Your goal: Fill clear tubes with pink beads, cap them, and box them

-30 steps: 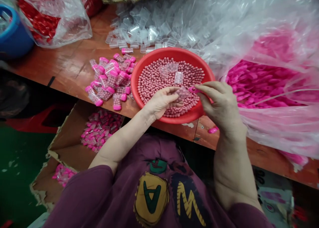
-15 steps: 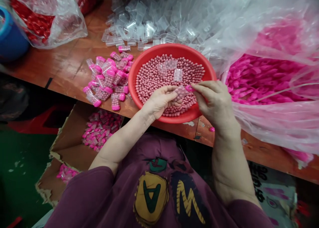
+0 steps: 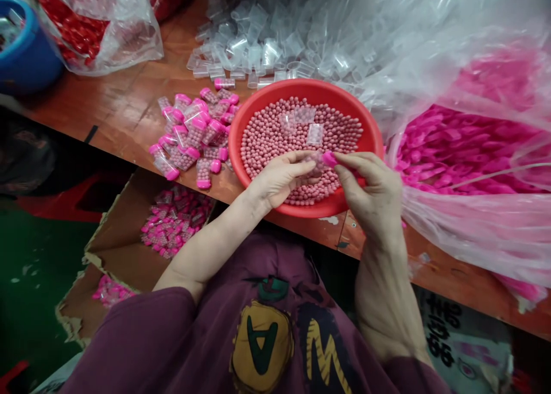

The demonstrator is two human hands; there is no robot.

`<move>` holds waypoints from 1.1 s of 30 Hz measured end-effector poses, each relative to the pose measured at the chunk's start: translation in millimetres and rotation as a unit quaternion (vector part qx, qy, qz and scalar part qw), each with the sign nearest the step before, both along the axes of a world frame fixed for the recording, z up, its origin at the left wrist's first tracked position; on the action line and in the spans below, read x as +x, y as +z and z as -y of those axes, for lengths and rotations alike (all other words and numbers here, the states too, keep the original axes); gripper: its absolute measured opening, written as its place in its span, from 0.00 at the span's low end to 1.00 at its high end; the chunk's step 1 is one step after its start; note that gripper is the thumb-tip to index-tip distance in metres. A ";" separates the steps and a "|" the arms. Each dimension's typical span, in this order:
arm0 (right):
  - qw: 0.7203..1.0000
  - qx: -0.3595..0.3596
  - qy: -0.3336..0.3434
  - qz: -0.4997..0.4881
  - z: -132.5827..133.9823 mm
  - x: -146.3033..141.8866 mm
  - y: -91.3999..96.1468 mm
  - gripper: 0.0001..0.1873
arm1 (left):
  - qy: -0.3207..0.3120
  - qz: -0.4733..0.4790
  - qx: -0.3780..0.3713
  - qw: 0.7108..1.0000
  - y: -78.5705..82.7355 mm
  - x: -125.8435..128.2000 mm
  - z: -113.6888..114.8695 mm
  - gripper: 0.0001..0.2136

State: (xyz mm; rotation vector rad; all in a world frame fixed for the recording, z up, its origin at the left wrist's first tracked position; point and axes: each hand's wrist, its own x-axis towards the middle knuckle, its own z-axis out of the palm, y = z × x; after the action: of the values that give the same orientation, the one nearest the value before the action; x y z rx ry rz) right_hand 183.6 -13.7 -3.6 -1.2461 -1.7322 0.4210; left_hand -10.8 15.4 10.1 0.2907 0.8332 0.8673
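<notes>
My left hand (image 3: pixel 286 176) is closed on a clear plastic tube (image 3: pixel 315 159) above a red basin (image 3: pixel 236 147). Between thumb and fingers, my right hand (image 3: pixel 371 190) pinches a bright pink cap (image 3: pixel 329 158) at the tube's right end. Whether the cap is seated on the tube I cannot tell. Small pink beads (image 3: pixel 275 130) cover the basin's floor, with a few clear tubes (image 3: pixel 315 134) lying on them. Left of the basin is a pile of bead-filled tubes with pink caps (image 3: pixel 196 131).
Clear tubes (image 3: pixel 267 49) are heaped behind the basin. An open plastic bag of pink parts (image 3: pixel 465 153) lies to the right. A bag of red parts (image 3: pixel 73 32) and a blue bucket (image 3: pixel 30 55) stand far left. Below the table edge, a cardboard box (image 3: pixel 116 227) holds capped tubes.
The pink cap and my right hand have come closer to my left hand, against the tube's end. The view has shifted slightly, moving the table's contents a little to the right.
</notes>
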 end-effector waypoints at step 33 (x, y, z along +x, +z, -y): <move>0.995 0.031 -0.083 -0.041 -12.0 -17.0 -9.5 0.12 | 0.033 0.079 0.008 0.996 3.6 -3.5 0.3 0.10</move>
State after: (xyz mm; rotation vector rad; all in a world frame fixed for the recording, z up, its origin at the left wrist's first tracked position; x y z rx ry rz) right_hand 166.6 -1.6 -13.1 -1.2987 -1.5479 0.3135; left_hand -14.4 15.2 13.7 0.2057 0.6915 0.9467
